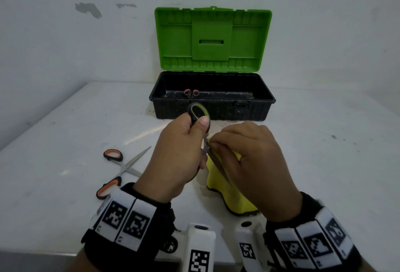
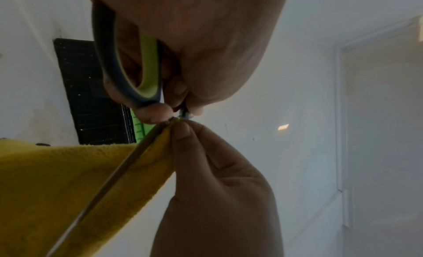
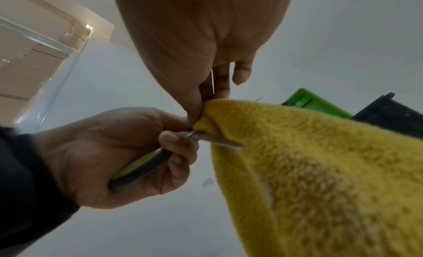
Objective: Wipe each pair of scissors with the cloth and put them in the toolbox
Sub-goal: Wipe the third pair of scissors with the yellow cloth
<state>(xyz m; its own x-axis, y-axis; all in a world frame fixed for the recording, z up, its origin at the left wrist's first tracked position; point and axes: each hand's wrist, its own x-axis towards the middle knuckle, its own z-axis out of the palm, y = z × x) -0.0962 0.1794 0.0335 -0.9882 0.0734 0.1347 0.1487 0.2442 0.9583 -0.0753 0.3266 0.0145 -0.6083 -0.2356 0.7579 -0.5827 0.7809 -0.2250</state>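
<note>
My left hand [image 1: 184, 148] grips the green-and-black handles of a pair of scissors [image 1: 198, 112], blades pointing down toward me. My right hand [image 1: 244, 159] pinches the yellow cloth [image 1: 229, 193] around the blade near the pivot. In the left wrist view the blade [image 2: 109, 179] runs along the cloth [image 2: 57, 179], with the right fingers [image 2: 183, 134] pinched at its top. In the right wrist view the cloth [image 3: 320, 170] hangs from the pinch and the left hand [image 3: 109, 152] holds the handle. The black toolbox [image 1: 212, 109] stands open with its green lid [image 1: 213, 37] up. Red-handled scissors [image 1: 191, 92] lie inside.
Orange-handled scissors [image 1: 118, 172] lie spread on the white table [image 1: 65, 141] left of my left wrist. The toolbox stands against the back wall. The table's near edge runs just below my wrists.
</note>
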